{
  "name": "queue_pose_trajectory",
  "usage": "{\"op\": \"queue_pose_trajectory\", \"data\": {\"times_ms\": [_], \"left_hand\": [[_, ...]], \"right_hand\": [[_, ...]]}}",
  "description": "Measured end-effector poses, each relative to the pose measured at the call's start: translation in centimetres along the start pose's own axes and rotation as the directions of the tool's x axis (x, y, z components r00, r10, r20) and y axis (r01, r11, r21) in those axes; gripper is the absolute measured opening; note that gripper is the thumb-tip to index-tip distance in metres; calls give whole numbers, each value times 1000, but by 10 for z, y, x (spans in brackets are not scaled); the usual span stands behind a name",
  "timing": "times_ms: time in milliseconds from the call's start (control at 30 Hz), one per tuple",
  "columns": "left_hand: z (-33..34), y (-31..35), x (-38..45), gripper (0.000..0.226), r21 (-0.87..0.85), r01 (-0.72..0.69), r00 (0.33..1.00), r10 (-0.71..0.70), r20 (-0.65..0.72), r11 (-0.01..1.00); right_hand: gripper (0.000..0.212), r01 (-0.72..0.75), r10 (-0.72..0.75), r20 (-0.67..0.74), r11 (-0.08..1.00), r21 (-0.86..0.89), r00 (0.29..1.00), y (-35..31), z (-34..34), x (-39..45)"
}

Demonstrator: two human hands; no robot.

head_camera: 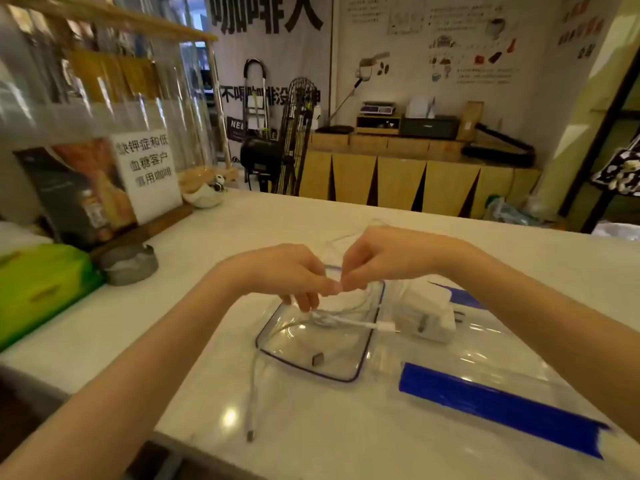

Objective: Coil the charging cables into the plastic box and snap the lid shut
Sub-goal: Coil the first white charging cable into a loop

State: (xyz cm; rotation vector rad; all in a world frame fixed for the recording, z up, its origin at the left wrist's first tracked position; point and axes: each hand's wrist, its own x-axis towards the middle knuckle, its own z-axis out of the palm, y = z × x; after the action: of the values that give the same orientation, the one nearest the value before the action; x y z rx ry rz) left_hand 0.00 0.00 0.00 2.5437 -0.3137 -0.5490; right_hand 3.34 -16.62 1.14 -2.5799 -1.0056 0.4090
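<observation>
Head view: the clear plastic box [313, 341], blue-rimmed, sits open on the white counter [207, 341], holding loose loops of thin white cable [346, 320]. At the box's twelve o'clock edge, left hand [287, 271] and right hand [377, 258] pinch the cable between meeting fingertips. One end [250, 410] trails out toward seven o'clock. White charger [427, 322] lies at three o'clock.

Crowded over the box [360, 362] by both hands [287, 271], a tangle of white cable [343, 320] and the charger [424, 320] touching its right rim. Blocked rightward by the blue-edged lid [498, 407]. Left open toward the near-left counter [166, 323], barring one cable end [250, 434] trailing there.
</observation>
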Motion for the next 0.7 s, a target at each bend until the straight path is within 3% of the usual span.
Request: {"op": "queue_pose_trajectory", "data": {"times_ms": [167, 300, 433, 567, 700], "left_hand": [[21, -9, 1, 34, -245, 71, 995, -86, -52, 967], [30, -11, 3, 17, -351, 71, 983, -124, -131, 934], [26, -5, 0, 20, -444, -45, 954, -93, -285, 895], [12, 11, -8, 21, -445, -260, 876, 16, -482, 857], [-3, 30, -12, 27, -432, -425, 809, 120, -575, 795]], "right_hand": [[19, -14, 1, 154, 997, 81, 988, -6, 20, 0], [17, -21, 19, 154, 1000, 6, 988, -7, 30, 0], [28, -32, 31, -10, 987, -156, 999, -5, 32, 1], [45, -70, 47, -220, 993, -99, 974, -1, 27, -2], [20, -13, -15, -439, 998, -61, 898, -3, 11, -9]]}}
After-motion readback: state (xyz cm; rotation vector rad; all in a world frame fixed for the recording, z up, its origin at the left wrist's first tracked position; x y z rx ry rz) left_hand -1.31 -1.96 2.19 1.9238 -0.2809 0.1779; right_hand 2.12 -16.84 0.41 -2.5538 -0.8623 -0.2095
